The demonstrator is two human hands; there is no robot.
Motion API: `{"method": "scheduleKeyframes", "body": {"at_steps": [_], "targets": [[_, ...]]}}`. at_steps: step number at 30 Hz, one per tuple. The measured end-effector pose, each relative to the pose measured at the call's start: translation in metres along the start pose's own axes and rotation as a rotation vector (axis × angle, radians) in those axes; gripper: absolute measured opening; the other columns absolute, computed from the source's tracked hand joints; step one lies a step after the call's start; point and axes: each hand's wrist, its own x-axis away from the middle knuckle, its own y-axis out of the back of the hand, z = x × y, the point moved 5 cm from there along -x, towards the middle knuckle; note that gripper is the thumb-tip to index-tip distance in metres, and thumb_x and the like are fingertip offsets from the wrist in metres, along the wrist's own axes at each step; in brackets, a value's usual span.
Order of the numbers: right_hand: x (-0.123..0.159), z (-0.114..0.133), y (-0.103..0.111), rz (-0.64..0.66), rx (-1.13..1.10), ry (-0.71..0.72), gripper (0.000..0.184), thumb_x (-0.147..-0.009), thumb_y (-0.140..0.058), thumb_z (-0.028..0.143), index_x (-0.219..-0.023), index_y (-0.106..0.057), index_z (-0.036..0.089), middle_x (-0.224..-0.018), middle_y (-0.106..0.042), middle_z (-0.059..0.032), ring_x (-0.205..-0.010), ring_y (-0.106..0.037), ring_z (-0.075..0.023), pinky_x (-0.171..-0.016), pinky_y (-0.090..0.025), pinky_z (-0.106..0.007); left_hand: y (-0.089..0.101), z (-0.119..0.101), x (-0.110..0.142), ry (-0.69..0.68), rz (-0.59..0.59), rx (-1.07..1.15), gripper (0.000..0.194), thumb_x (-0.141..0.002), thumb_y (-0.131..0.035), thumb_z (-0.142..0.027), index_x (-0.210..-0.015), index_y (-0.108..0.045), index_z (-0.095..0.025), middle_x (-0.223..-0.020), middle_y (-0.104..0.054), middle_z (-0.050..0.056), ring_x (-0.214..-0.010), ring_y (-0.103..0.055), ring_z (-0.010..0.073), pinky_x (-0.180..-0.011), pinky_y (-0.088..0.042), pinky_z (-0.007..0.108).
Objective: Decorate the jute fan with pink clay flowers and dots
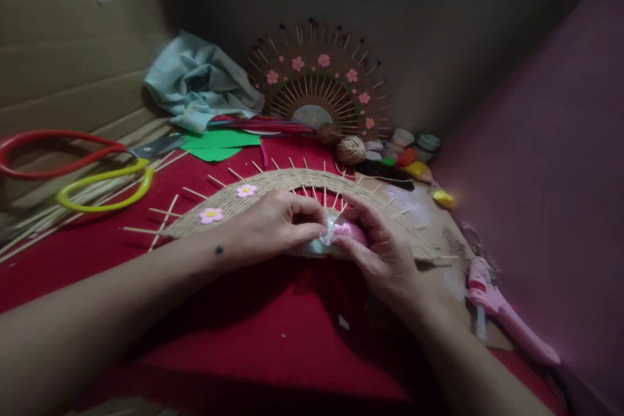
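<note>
A half-round fan of woven straw (287, 183) with thin wooden sticks poking out lies on the red cloth (253, 331). Two pink flowers (211, 214) are stuck on its left side. My left hand (273, 224) and my right hand (377, 250) meet over the fan's lower middle. Both pinch a small clear plastic packet (325, 238) with something pink in it. The fingers of both hands are closed on it.
A finished fan with pink flowers (319, 88) leans on the back wall. Scissors with red and yellow handles (97, 169), loose sticks, green paper (219, 143), a teal cloth (199, 81), a twine ball (351, 150), small pots (409, 146) and a pink glue gun (502, 309) lie around.
</note>
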Motion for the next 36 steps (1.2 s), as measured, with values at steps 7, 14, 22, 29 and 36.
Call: {"method": "scheduleKeyframes", "body": {"at_steps": [7, 14, 22, 29, 36], "targets": [[0.003, -0.002, -0.009, 0.105, -0.053, -0.039, 0.049, -0.085, -0.057, 0.023, -0.132, -0.043, 0.024, -0.087, -0.063, -0.0006, -0.074, -0.059, -0.013, -0.071, -0.05, -0.029, -0.001, 0.002, 0.002, 0.073, 0.024, 0.066, 0.029, -0.085, -0.053, -0.039, -0.07, -0.063, -0.016, -0.059, -0.054, -0.004, -0.055, -0.046, 0.0062, -0.05, -0.033, 0.016], [0.006, 0.006, -0.011, 0.216, -0.255, -0.126, 0.053, -0.088, -0.053, 0.025, -0.138, -0.034, 0.022, -0.099, -0.06, -0.0061, -0.087, -0.057, -0.0172, -0.082, -0.047, -0.038, 0.002, 0.001, -0.001, 0.055, -0.023, 0.04, 0.026, -0.084, -0.053, -0.031, -0.066, -0.062, -0.015, -0.058, -0.05, -0.004, -0.054, -0.043, 0.0062, -0.048, -0.031, 0.016], [0.004, 0.003, -0.015, 0.219, -0.453, -0.245, 0.052, -0.087, -0.056, 0.028, -0.134, -0.035, 0.023, -0.086, -0.055, -0.0011, -0.078, -0.053, -0.0148, -0.075, -0.046, -0.033, 0.004, -0.009, 0.003, -0.067, -0.081, 0.052, 0.01, -0.079, -0.065, -0.024, -0.075, -0.073, -0.019, -0.065, -0.064, -0.005, -0.061, -0.053, 0.0061, -0.057, -0.038, 0.014], [0.006, 0.0, -0.016, 0.211, -0.321, -0.201, 0.052, -0.089, -0.053, 0.029, -0.137, -0.034, 0.024, -0.09, -0.055, -0.0028, -0.08, -0.052, -0.0158, -0.076, -0.046, -0.033, 0.001, -0.011, 0.005, -0.088, -0.167, -0.03, 0.012, -0.08, -0.063, -0.019, -0.075, -0.074, -0.019, -0.064, -0.067, -0.005, -0.059, -0.056, 0.0043, -0.056, -0.038, 0.013], [0.005, -0.004, -0.016, 0.178, -0.265, -0.184, 0.048, -0.091, -0.05, 0.029, -0.137, -0.037, 0.023, -0.086, -0.052, -0.0023, -0.076, -0.048, -0.0152, -0.07, -0.045, -0.032, 0.002, -0.014, 0.009, -0.095, -0.287, -0.052, 0.01, -0.077, -0.064, -0.016, -0.077, -0.074, -0.018, -0.064, -0.069, -0.006, -0.053, -0.052, 0.0024, -0.051, -0.035, 0.012]]}}
